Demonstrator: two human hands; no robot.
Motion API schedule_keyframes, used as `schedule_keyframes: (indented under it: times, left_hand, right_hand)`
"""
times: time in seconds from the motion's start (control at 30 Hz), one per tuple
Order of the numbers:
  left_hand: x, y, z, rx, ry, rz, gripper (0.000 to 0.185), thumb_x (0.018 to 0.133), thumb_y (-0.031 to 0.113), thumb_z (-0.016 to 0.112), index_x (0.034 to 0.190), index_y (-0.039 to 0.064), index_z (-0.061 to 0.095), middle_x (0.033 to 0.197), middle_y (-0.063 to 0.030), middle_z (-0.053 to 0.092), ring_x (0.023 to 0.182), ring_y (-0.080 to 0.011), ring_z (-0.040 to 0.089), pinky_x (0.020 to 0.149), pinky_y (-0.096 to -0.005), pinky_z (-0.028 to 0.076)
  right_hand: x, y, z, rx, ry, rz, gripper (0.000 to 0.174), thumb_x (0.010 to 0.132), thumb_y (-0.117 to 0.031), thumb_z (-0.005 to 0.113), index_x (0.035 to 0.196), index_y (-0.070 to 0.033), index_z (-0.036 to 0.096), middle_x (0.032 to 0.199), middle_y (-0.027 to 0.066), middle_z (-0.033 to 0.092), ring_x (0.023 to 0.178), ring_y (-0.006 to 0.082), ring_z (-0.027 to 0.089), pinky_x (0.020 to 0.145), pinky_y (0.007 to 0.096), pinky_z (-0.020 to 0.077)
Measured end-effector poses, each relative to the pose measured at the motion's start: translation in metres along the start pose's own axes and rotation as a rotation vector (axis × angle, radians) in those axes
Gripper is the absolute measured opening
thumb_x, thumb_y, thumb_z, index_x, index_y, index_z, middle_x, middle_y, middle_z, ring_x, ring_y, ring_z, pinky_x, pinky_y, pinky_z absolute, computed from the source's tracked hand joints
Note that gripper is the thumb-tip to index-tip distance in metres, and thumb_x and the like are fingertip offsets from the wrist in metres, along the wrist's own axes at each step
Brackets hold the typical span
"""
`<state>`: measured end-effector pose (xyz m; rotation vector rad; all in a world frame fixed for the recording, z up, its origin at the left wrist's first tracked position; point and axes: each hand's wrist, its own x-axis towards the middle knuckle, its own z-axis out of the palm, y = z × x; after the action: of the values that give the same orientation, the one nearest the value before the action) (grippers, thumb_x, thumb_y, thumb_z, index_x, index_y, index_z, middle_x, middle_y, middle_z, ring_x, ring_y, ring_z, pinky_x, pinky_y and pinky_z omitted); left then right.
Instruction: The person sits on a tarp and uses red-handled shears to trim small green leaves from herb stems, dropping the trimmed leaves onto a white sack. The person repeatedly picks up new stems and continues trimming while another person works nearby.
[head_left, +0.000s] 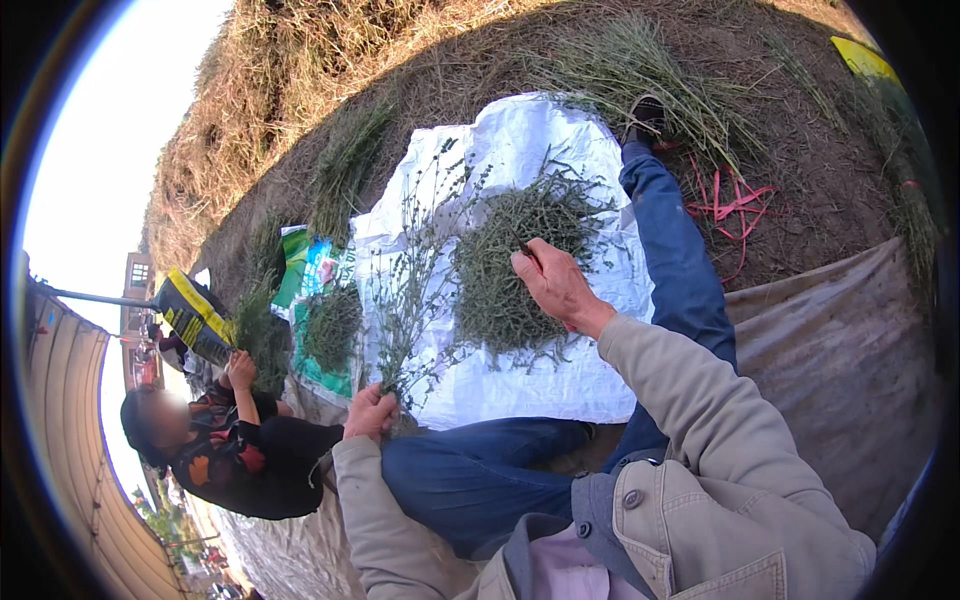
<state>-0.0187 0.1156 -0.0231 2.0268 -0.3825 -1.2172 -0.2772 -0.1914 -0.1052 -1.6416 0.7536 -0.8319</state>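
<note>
My left hand grips the lower ends of several long green plant stems, which fan upward with small leaves and seed heads along them. My right hand is closed around a small hand tool with a thin dark tip; bits of red show at the fist, and the rest is hidden. Below that hand lies a loose heap of cut green sprigs. It rests on a white woven plastic sheet spread before my legs. The held stems stand to the left of the heap.
A co-worker sits at the left beside another sprig pile on a green sheet. Bundled stalks lie beyond my foot, near tangled pink ribbon. A brown tarp covers ground at right.
</note>
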Motion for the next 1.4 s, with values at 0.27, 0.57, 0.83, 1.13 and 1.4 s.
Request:
schedule_keyframes:
  times: [0.27, 0.57, 0.83, 1.13, 1.4]
  left_hand:
    - [0.000, -0.001, 0.000, 0.021, -0.014, -0.004, 0.010, 0.095, 0.013, 0.062, 0.089, 0.008, 0.056, 0.065, -0.0020, 0.056, 0.045, -0.0066, 0.044, 0.039, -0.0204, 0.030]
    - [0.002, -0.006, -0.005, 0.040, -0.011, 0.005, 0.006, 0.094, 0.010, 0.061, 0.091, 0.007, 0.056, 0.065, -0.0025, 0.056, 0.046, -0.0070, 0.046, 0.039, -0.0208, 0.031]
    - [-0.002, 0.001, 0.002, 0.047, 0.009, 0.004, 0.006, 0.091, 0.007, 0.058, 0.085, 0.005, 0.059, 0.066, -0.0018, 0.056, 0.045, -0.0064, 0.043, 0.041, -0.0218, 0.031]
    - [-0.005, 0.005, 0.004, 0.085, 0.037, -0.017, 0.005, 0.090, 0.008, 0.059, 0.086, 0.006, 0.059, 0.066, -0.0010, 0.057, 0.046, -0.0061, 0.043, 0.041, -0.0217, 0.030]
    - [-0.002, 0.002, 0.002, 0.082, 0.019, 0.016, 0.004, 0.089, 0.007, 0.058, 0.085, 0.005, 0.059, 0.066, -0.0015, 0.057, 0.046, -0.0064, 0.043, 0.041, -0.0221, 0.030]
  right_hand:
    - [0.003, 0.008, -0.014, 0.122, 0.031, 0.122, 0.045, 0.097, -0.036, 0.056, 0.074, 0.002, 0.052, 0.063, 0.0184, 0.053, 0.057, 0.0295, 0.047, 0.059, 0.0428, 0.0417]
    - [0.009, -0.026, -0.037, -0.207, -0.257, 0.061, 0.047, 0.095, -0.041, 0.054, 0.079, 0.003, 0.061, 0.075, 0.0249, 0.063, 0.073, 0.0421, 0.061, 0.069, 0.0489, 0.0462]
    - [0.032, -0.041, -0.062, -0.577, -0.367, 0.093, 0.048, 0.092, -0.045, 0.053, 0.082, 0.001, 0.065, 0.085, 0.0237, 0.067, 0.085, 0.0423, 0.064, 0.077, 0.0503, 0.0491]
    - [0.038, -0.056, -0.109, -0.516, -0.382, 0.071, 0.051, 0.091, -0.045, 0.053, 0.077, 0.003, 0.064, 0.082, 0.0269, 0.065, 0.081, 0.0446, 0.062, 0.073, 0.0518, 0.0463]
    - [0.042, -0.060, -0.080, -0.648, -0.627, 0.154, 0.054, 0.093, -0.045, 0.050, 0.087, 0.004, 0.070, 0.093, 0.0269, 0.067, 0.090, 0.0438, 0.064, 0.082, 0.0493, 0.0491]
